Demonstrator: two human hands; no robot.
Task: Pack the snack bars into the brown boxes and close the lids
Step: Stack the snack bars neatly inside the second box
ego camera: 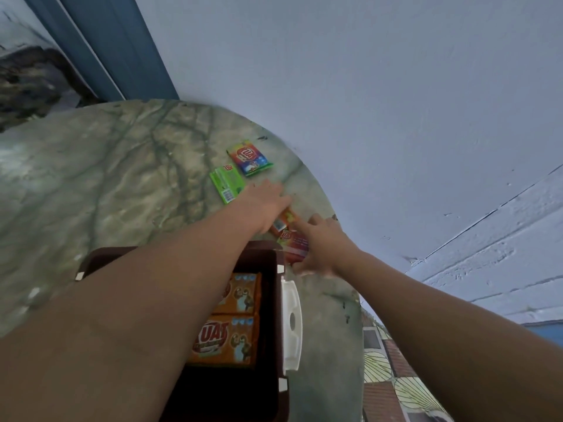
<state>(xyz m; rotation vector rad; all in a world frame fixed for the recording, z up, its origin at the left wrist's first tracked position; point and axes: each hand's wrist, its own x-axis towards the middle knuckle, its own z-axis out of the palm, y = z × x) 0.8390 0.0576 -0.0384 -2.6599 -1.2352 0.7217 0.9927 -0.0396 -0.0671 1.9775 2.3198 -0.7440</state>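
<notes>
Head cam — left grip (268, 205) pinching orange bar (285, 219), right grip (320, 248) spread on red bar (297, 243) beside brown box (274, 263).

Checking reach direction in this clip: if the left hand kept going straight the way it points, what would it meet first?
The left hand points up and right over the marbled stone tabletop. Beyond its fingers lies only bare tabletop, then the pale wall; the multicoloured snack packet sits off to the left. Depth is uncertain.
</notes>
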